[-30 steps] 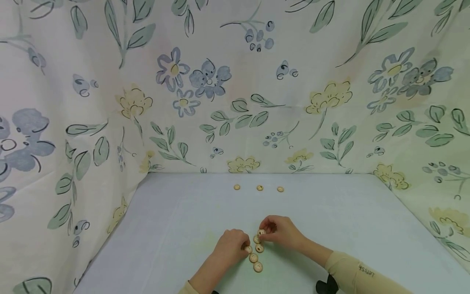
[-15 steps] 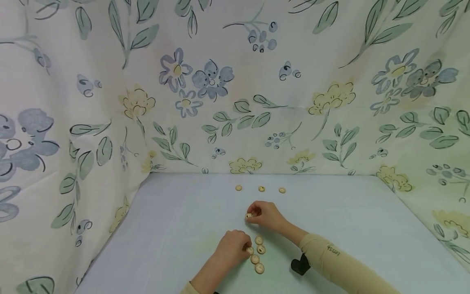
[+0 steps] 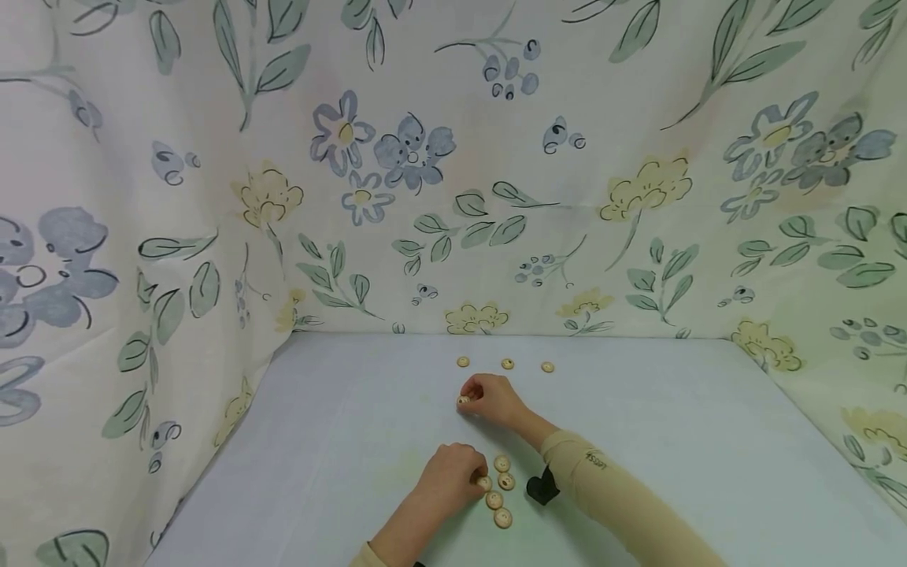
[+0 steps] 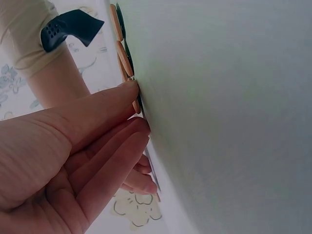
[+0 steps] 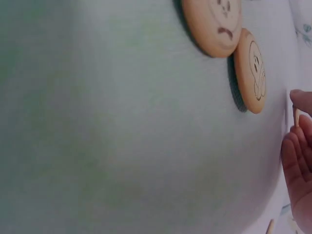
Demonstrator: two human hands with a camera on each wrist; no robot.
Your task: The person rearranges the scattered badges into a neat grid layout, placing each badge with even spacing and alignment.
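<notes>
Round wooden discs printed with faces lie on the pale table. My right hand [image 3: 492,398] holds one disc [image 3: 463,401] between thumb and fingertips, forward of the group; the right wrist view shows that disc [image 5: 296,116] edge-on. My left hand [image 3: 449,476] rests on the table and pinches another disc [image 3: 484,483] at its edge; in the left wrist view my thumb and fingers partly hide it. Beside it lie several more, among them an upper disc [image 3: 502,464] and a lower disc [image 3: 503,517]. Close up, one frowning disc [image 5: 214,24] nearly touches a second disc [image 5: 250,73].
Toward the table's back edge sit a left disc [image 3: 463,361], a middle disc [image 3: 507,364] and a right disc [image 3: 548,367], spaced apart in a row. Floral fabric [image 3: 453,260] hangs behind and at the sides. A black device [image 3: 543,484] is worn under the right forearm.
My right hand has lifted a disc off the group and carried it forward and left, toward the back row. My left hand keeps its place at its disc.
</notes>
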